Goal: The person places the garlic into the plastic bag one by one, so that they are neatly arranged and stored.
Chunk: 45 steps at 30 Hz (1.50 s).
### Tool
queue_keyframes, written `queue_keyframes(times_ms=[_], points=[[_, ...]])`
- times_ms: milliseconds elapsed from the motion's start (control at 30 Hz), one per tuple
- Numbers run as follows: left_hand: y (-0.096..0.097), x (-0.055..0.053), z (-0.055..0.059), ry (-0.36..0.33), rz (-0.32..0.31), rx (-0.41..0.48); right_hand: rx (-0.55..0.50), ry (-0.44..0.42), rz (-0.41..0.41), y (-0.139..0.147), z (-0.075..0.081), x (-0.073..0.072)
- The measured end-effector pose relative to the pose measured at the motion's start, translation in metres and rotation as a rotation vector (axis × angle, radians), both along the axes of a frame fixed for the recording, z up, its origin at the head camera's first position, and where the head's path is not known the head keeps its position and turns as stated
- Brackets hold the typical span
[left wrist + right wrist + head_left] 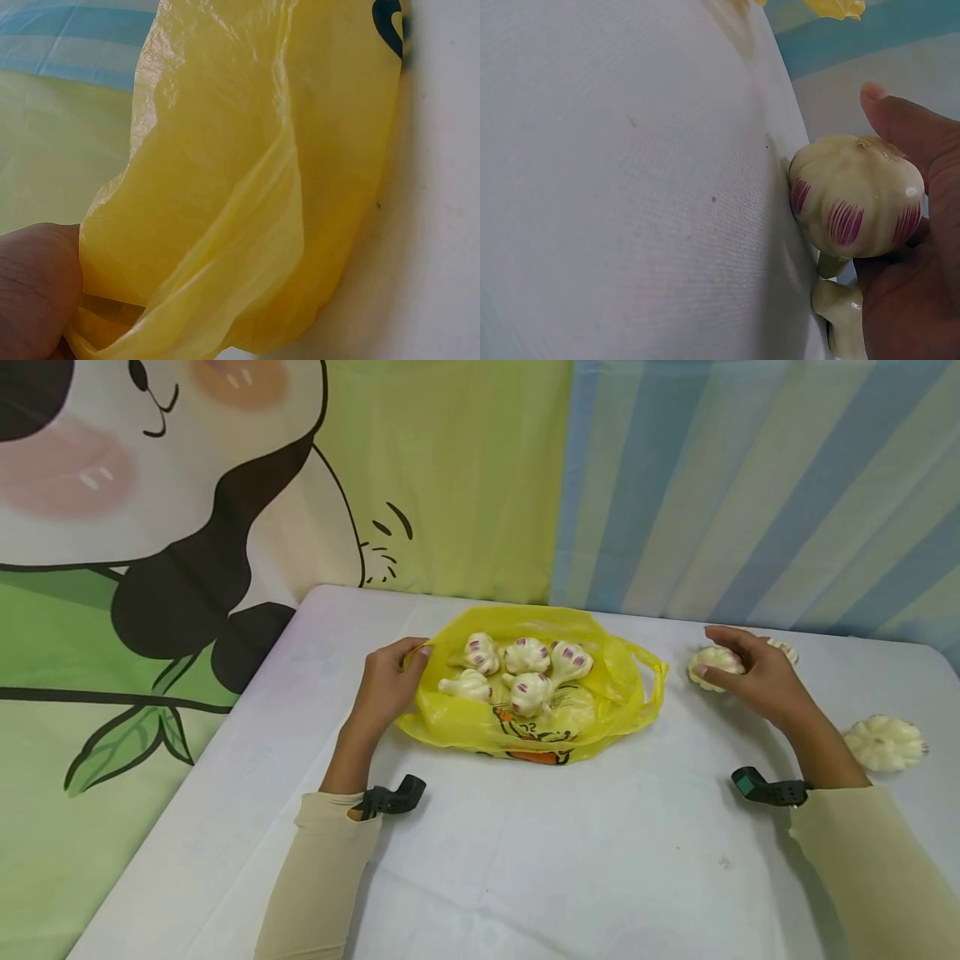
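Observation:
A yellow plastic bag (600, 727) lies spread on the table with its mouth up, and several garlic bulbs (531, 695) with purple streaks sit in it. At the bag's left end, my left hand (393, 681) pinches the rim between thumb and fingers; the left wrist view shows the bag's folded edge (225, 225) at the thumb. To the right of the bag, my right hand (761, 681) is around a single garlic bulb (859, 199), its thumb raised and spread away from the fingers. The fingertips behind that bulb are partly hidden.
Another garlic bulb (782, 649) shows partly behind my right hand. One more bulb (887, 743) lies beside my right wrist. The bag's handle loop (656, 685) reaches toward the right hand. A printed cloth backdrop (450, 477) stands at the back edge of the white table (562, 860).

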<state>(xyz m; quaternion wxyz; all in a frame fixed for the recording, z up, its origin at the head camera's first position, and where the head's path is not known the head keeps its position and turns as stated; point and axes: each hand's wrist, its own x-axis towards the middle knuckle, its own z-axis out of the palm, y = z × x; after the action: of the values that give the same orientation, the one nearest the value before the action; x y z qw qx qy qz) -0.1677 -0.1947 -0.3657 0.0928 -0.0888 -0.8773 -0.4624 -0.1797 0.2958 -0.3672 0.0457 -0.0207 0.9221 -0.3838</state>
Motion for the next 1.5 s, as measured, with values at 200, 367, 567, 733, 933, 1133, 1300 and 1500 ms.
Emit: queue_keyframes(times_ms=[200, 367, 567, 733, 933, 1133, 1300, 1500], points=[[0.000, 0.000, 0.001, -0.003, -0.003, 0.000, 0.076, 0.047, 0.023, -0.002, 0.000, -0.001], [0.001, 0.000, 0.000, 0.010, -0.013, -0.001, 0.115, 0.076, 0.003, -0.004, -0.001, 0.000], [0.000, 0.000, -0.001, 0.009, -0.011, 0.000, 0.125, 0.094, -0.013, -0.007, -0.001, 0.000], [0.000, 0.000, -0.001, 0.004, -0.005, -0.003, 0.137, 0.135, -0.011, -0.009, -0.002, 0.000], [0.000, 0.000, 0.000, 0.009, -0.010, -0.005, 0.157, 0.142, -0.030, -0.010, -0.001, 0.001], [0.000, -0.001, 0.000, 0.014, -0.011, -0.007, 0.159, 0.134, -0.067, -0.008, 0.001, -0.001], [0.001, -0.001, 0.000, 0.009, -0.004, -0.007, 0.128, 0.157, -0.079, -0.011, 0.005, -0.003], [0.000, 0.000, 0.000, -0.001, 0.000, -0.004, 0.090, 0.232, -0.050, -0.017, 0.013, -0.007]])
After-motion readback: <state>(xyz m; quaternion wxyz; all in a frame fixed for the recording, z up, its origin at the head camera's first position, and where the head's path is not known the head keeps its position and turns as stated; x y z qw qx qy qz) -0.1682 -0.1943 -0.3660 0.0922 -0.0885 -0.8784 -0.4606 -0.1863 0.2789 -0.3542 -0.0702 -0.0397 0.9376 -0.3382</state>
